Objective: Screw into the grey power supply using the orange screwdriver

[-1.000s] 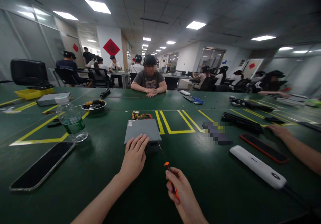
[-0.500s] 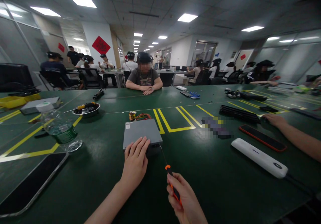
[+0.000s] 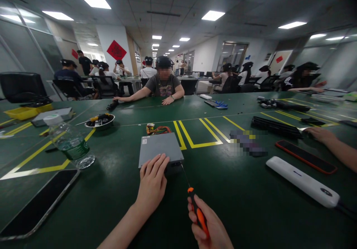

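A grey computer power supply point(image 3: 158, 145) lies on the green table, its bundle of coloured cables point(image 3: 158, 129) behind it. My left hand point(image 3: 153, 178) rests on its near edge, fingers stretched out over the top cover. In my right hand point(image 3: 208, 219) is a screwdriver point(image 3: 199, 212) with an orange and black handle, fingers wrapped round the grip. Its thin shaft points up and away, and the tip meets the near right corner of the power supply. Whether the tip sits in a screw is too small to tell.
Left are a phone point(image 3: 41, 200), a water bottle point(image 3: 74, 145) and a metal bowl point(image 3: 102, 122) of tools. Right are a white device point(image 3: 302, 182), an orange-edged phone point(image 3: 305, 156) and another person's hand point(image 3: 320, 133). Across the table sits a person point(image 3: 164, 83). Yellow tape point(image 3: 208, 144) marks the table.
The view has shifted slightly. The screwdriver's handle has turned in my right hand, showing more orange. The person opposite has stretched an arm towards the black object at their side.
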{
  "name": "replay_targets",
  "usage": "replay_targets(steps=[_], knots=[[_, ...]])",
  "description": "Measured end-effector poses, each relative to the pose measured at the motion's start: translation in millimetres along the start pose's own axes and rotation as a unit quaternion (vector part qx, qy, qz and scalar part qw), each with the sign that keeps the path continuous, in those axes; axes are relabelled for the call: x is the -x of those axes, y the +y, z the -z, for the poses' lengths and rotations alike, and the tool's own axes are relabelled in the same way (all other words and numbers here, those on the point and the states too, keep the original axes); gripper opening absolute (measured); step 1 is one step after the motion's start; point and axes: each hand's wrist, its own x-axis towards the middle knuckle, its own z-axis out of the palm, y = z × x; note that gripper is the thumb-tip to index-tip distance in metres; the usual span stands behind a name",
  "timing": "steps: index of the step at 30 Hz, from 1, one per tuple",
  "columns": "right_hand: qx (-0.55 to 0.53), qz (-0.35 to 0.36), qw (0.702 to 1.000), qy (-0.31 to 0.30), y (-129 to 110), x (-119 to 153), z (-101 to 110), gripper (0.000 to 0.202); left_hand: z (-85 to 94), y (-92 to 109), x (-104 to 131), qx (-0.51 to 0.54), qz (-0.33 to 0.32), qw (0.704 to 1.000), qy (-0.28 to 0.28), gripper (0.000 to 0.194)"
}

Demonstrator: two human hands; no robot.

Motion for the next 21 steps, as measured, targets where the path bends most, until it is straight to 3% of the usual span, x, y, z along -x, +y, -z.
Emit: replay_targets(steps=[3,7,12,17,19,21], knots=[[0.006,-0.033,0.999,0.001,0,-1,1,0.043,-1.3,0,0,0.001,0.000,1.000,0.006,0.051],[0.023,0.000,1.000,0.006,4,-3,5,0.046,-0.2,1,-1,-0.002,-0.004,1.000,0.012,0.051],[0.108,-0.009,0.992,-0.071,10,1,5,0.046,0.7,1,1,-0.012,-0.007,1.000,0.010,0.049],[0.110,-0.028,0.991,-0.076,12,5,1,0.047,-3.0,0,-2,-0.018,-0.014,1.000,-0.004,0.050],[0.122,-0.023,0.989,-0.077,10,8,3,0.046,7.1,0,-3,-0.008,-0.022,1.000,-0.006,0.051],[0.141,-0.015,0.986,-0.094,2,11,10,0.046,30.1,2,2,0.012,-0.009,1.000,0.008,0.048]])
